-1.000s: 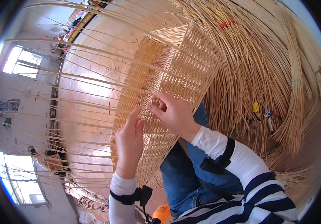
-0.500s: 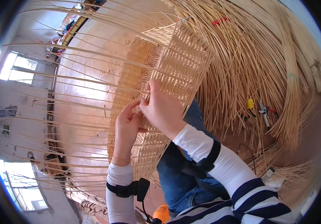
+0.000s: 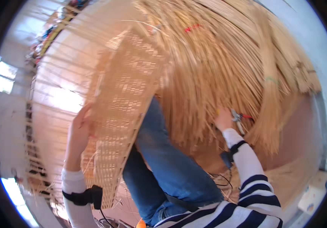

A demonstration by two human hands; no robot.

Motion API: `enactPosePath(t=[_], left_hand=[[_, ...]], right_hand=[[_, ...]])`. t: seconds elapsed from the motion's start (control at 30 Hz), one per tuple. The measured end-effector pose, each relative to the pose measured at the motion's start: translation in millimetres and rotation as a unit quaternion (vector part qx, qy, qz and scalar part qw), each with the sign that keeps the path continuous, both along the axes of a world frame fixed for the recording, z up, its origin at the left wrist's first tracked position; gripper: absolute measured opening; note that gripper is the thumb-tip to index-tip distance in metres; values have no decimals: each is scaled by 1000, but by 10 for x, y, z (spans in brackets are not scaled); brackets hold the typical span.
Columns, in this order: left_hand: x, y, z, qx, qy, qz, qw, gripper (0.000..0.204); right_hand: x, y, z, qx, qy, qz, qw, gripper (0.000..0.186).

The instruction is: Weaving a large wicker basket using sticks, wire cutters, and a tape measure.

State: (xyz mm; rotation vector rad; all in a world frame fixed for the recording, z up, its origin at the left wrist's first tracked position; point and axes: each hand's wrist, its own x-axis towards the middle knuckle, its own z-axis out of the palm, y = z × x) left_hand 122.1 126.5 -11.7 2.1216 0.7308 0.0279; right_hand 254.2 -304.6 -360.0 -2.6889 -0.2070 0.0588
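A pale woven wicker basket [image 3: 125, 87] leans tilted over my left leg, with long unwoven stakes [image 3: 53, 110] fanning out to its left. My left hand [image 3: 79, 133] grips the basket's left edge; its fingertips are partly hidden and blurred. Out to the right, my right hand [image 3: 223, 119] is down on the ends of the loose canes, over a small yellow tool whose yellow part [image 3: 218, 111] just shows past the fingers. Blur hides whether these fingers have closed on it. Right beside this hand lie pruning shears [image 3: 237, 118] with a red handle.
A large spread of loose canes [image 3: 194, 83] covers the floor ahead and right, with a red tie [image 3: 192, 28] near its top. A tied bundle [image 3: 272, 81] lies at its right. Shelves with clutter [image 3: 51, 32] stand far left. A cable [image 3: 224, 182] lies near my right forearm.
My right hand has left the basket's rim and reached right to the yellow tool. My left hand stays at the basket, which has turned its woven side more toward me. The whole view has shifted.
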Motion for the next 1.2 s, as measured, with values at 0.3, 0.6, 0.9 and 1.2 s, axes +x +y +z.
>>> enactPosePath(t=[0.3,0.6,0.9,1.2], left_hand=[[316,-33,57,114,8,-29,993,47],[-513,-381,-52,351,-246,20,904,36],[-1711,-1009,-328,-346,18,-16,938,30],[-1631,-352,145,200,21,99,975,19]], right_hand=[[319,-626,-809,94,47,-50,993,50],[-312,675,1249,483,196,165,837,23],[-1612,1640,2585,411,139,591,680,21],[-1879,1888,2301,488,274,334,759,19]])
